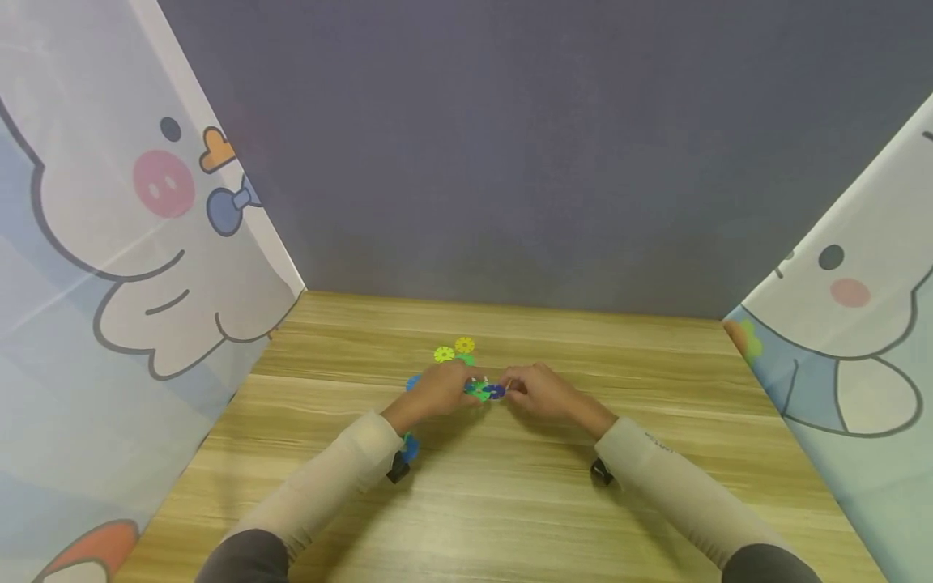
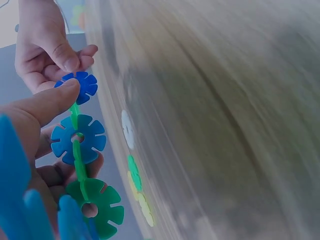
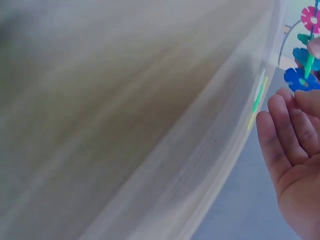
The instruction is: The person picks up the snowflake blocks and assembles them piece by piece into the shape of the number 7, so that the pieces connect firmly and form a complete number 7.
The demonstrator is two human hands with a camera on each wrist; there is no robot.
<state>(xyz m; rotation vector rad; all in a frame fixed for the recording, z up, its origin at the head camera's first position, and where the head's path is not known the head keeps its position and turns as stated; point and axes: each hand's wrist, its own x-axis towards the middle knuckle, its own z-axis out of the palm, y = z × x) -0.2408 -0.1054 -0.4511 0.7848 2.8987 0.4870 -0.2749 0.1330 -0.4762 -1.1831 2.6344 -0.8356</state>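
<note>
My left hand (image 1: 440, 389) holds a chain of slotted plastic flower discs above the table. In the left wrist view a green disc (image 2: 111, 206), a blue disc (image 2: 94, 129) and thin green discs seen edge-on join one another. At the chain's far end is a dark blue disc (image 2: 88, 90), under my left thumb. My right hand (image 1: 543, 391) pinches that disc's edge between thumb and forefinger, its other fingers loosely bent. A pink disc (image 3: 308, 18) shows farther along the chain in the right wrist view. My left hand hides part of the chain.
Beyond my hands, a yellow disc (image 1: 464, 345), a yellow-green disc (image 1: 444, 354) and a green disc (image 1: 468, 358) lie on the wooden table (image 1: 510, 502). A white disc (image 2: 128, 130) lies near them. Blue pieces (image 1: 411, 448) show by my left wrist. A grey panel (image 1: 510, 162) stands behind.
</note>
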